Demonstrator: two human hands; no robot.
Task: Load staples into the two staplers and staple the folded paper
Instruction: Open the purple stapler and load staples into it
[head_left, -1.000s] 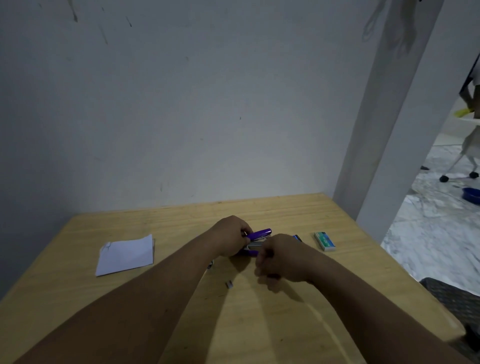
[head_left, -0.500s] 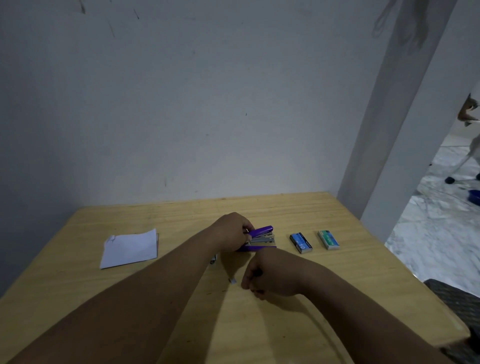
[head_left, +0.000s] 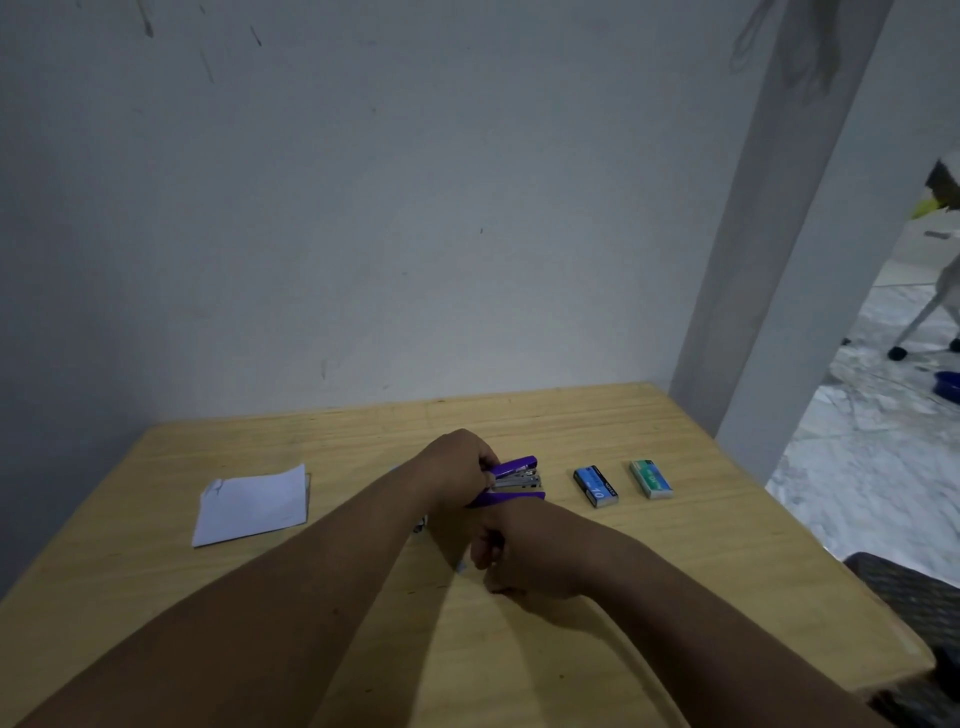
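Note:
My left hand (head_left: 457, 467) grips the rear of a purple stapler (head_left: 514, 480), which stands open with its metal magazine showing. My right hand (head_left: 524, 556) is just in front of it, low over the table with its fingers curled. The fingertips are beside a small staple strip (head_left: 460, 567), and I cannot tell whether they pinch it. The folded white paper (head_left: 252, 504) lies at the left of the table. A blue staple box (head_left: 595, 486) and a green staple box (head_left: 651, 478) lie to the right of the stapler. A small dark object (head_left: 420, 526) shows by my left forearm, mostly hidden.
The wooden table (head_left: 675, 597) stands against a pale wall, with a pillar (head_left: 769, 260) at its right rear corner. A dark chair seat (head_left: 914, 592) is off the table's right edge. A tiled floor lies beyond it.
My right hand has left the stapler and come back towards me, down to the staple strip, uncovering the blue box. My left hand has kept hold of the stapler.

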